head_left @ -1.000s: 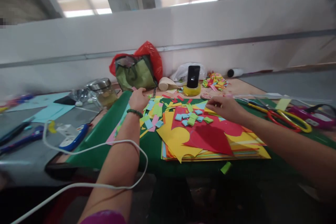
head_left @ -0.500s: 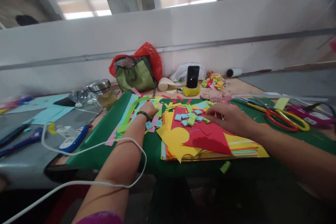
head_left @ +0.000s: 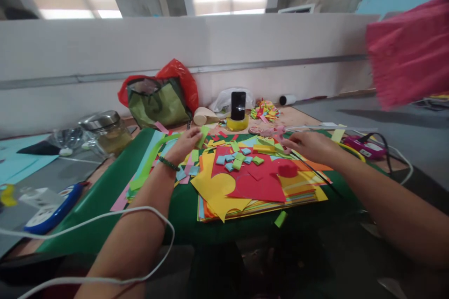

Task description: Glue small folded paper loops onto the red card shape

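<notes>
My left hand (head_left: 186, 144), with a green bead bracelet at the wrist, pinches a light green paper piece (head_left: 202, 137) above the paper scraps. On the right, my right hand (head_left: 307, 145) is closed around a pink glue gun (head_left: 275, 133), whose black cord (head_left: 312, 170) trails down over the paper; the grip is partly hidden by my fingers. Between the hands, small folded blue and green paper pieces (head_left: 237, 164) lie on cut red paper (head_left: 257, 189). Under that is a stack of coloured sheets with a cut yellow sheet (head_left: 215, 191) on top.
A phone (head_left: 238, 105) stands in a yellow tape roll (head_left: 237, 124) at the back, beside a pile of paper bits (head_left: 265, 110). A glass jar (head_left: 105, 133) and a green bag (head_left: 157, 103) stand left. A white cable (head_left: 154, 210) crosses my left forearm. A purple device (head_left: 365, 146) lies right.
My left hand has risen with a green paper piece. My right hand has moved back and right and now holds the pink glue gun. The view has shifted right; pink cloth appears at upper right.
</notes>
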`<state>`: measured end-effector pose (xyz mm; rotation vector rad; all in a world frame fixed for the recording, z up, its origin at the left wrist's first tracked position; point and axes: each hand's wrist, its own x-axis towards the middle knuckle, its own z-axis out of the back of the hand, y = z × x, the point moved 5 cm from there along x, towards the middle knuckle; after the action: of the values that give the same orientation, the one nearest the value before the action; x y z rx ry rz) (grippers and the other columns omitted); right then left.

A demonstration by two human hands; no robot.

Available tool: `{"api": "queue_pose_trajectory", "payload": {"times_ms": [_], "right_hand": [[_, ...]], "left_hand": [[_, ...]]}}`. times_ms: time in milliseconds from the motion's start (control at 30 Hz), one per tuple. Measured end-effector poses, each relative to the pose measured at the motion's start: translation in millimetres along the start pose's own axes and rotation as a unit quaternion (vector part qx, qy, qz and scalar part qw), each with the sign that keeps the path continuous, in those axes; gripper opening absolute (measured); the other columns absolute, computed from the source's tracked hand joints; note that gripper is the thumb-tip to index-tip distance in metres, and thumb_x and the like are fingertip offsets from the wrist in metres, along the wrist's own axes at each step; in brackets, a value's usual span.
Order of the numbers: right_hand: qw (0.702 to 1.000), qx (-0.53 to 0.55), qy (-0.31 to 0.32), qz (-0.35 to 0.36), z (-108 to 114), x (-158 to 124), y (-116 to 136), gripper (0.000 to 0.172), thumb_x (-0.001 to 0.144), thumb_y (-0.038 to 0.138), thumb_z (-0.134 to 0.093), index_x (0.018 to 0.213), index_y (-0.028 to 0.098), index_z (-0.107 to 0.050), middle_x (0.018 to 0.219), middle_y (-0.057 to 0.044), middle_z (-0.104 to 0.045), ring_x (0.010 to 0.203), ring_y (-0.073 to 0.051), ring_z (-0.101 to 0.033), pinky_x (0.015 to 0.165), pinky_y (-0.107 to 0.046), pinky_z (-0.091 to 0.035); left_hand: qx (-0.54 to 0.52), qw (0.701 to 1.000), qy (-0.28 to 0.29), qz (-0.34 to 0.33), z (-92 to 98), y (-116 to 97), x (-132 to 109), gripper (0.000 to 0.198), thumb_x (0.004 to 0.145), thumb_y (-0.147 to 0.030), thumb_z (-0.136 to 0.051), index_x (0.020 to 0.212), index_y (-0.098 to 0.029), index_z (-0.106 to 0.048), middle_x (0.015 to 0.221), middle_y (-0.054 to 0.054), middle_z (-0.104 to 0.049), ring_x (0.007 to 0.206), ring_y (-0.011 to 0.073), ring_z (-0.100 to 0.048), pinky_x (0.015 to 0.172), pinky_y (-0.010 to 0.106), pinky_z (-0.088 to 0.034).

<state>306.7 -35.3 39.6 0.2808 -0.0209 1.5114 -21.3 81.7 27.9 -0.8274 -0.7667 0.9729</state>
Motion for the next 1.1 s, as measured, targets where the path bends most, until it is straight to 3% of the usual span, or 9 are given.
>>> {"api": "queue_pose_trajectory", "payload": {"times_ms": [67,167,267,400,533,700,867,1000,1100], "right_hand": [[0.998,-0.015,0.034,-0.043,-9.0,7.2,-17.6,0.05,0.085,0.062,-0.044,0.068,0.021,-0.068,0.066,-0.006,-0.067,0.06,-0.02,-0.059,0.051,-0.027,-0.032],[0.997,0.031,0.035,-0.058,-26.1,22.5,-31.7,0.045,0.08,0.061,-0.053,0.073,0.018,-0.065,0.068,-0.006,-0.069,0.058,-0.018,-0.059,0.05,-0.026,-0.032],[0.989,0.12,0.038,-0.074,-46.6,40.1,-37.1,0.04,0.078,0.056,-0.058,0.074,0.017,-0.061,0.059,-0.003,-0.066,0.055,-0.017,-0.058,0.049,-0.026,-0.033],[0.974,0.196,0.033,-0.109,-64.5,57.5,-38.1,0.028,0.067,0.04,-0.069,0.059,0.019,-0.052,0.039,0.002,-0.051,0.044,-0.014,-0.049,0.046,-0.025,-0.03],[0.968,0.216,-0.029,-0.127,-61.6,65.2,-40.7,0.022,0.066,0.029,-0.065,0.056,0.02,-0.048,0.043,0.005,-0.045,0.045,-0.012,-0.044,0.045,-0.024,-0.028],[0.956,0.235,-0.121,-0.124,-36.5,60.2,-50.6,0.033,0.072,0.048,-0.058,0.059,0.018,-0.05,0.052,0.003,-0.044,0.052,-0.011,-0.04,0.048,-0.025,-0.028],[0.932,0.299,-0.184,-0.092,-13.8,47.7,-52.3,0.049,0.065,0.066,-0.059,0.056,0.02,-0.048,0.048,0.003,-0.039,0.05,-0.011,-0.036,0.047,-0.026,-0.026],[0.919,0.334,-0.207,-0.035,-4.0,33.6,-35.5,0.053,0.065,0.07,-0.059,0.06,0.018,-0.055,0.054,0.0,-0.047,0.054,-0.014,-0.043,0.051,-0.027,-0.032],[0.914,0.359,-0.186,0.023,-2.8,20.2,-13.7,0.05,0.069,0.065,-0.06,0.073,0.015,-0.064,0.065,-0.002,-0.057,0.064,-0.016,-0.05,0.058,-0.028,-0.039]], "left_hand": [[-0.038,0.992,0.115,-0.031,-26.5,-16.6,-13.1,0.031,0.078,-0.047,-0.059,0.078,-0.018,-0.052,0.065,-0.002,-0.058,0.061,0.0119,-0.058,0.058,0.024,-0.049],[0.017,0.958,0.284,-0.04,-66.4,-29.5,-34.7,0.034,0.077,-0.049,-0.061,0.069,-0.017,-0.052,0.058,-0.004,-0.05,0.054,0.0092,-0.05,0.052,0.021,-0.043],[0.077,0.925,0.365,-0.076,-91.6,-34.1,-47.2,0.033,0.08,-0.042,-0.055,0.061,-0.016,-0.051,0.054,-0.004,-0.044,0.052,0.0078,-0.04,0.05,0.021,-0.036],[0.132,0.918,0.361,-0.095,-101.4,-29.4,-48.3,0.016,0.077,-0.03,-0.055,0.069,-0.015,-0.055,0.06,-0.003,-0.047,0.058,0.0092,-0.04,0.053,0.022,-0.033],[0.144,0.932,0.324,-0.078,-98.3,-23.9,-46.0,0.012,0.073,-0.025,-0.057,0.08,-0.017,-0.051,0.068,-0.003,-0.051,0.062,0.0114,-0.044,0.056,0.023,-0.036],[0.131,0.924,0.346,-0.102,-97.6,-28.6,-49.6,0.006,0.077,-0.024,-0.05,0.076,-0.018,-0.05,0.072,-0.001,-0.053,0.066,0.0125,-0.047,0.061,0.024,-0.039],[0.161,0.911,0.367,-0.094,-96.6,-29.7,-52.4,0.013,0.079,-0.025,-0.05,0.086,-0.017,-0.059,0.077,0.001,-0.059,0.071,0.0144,-0.053,0.066,0.025,-0.042],[0.192,0.901,0.369,-0.119,-96.5,-30.7,-53.4,0.018,0.081,-0.023,-0.047,0.09,-0.017,-0.062,0.086,0.004,-0.064,0.078,0.0161,-0.056,0.071,0.026,-0.043],[0.184,0.9,0.373,-0.133,-97.3,-33.1,-54.7,0.018,0.083,-0.021,-0.044,0.087,-0.018,-0.061,0.085,0.004,-0.065,0.078,0.0156,-0.056,0.071,0.025,-0.043]]}}
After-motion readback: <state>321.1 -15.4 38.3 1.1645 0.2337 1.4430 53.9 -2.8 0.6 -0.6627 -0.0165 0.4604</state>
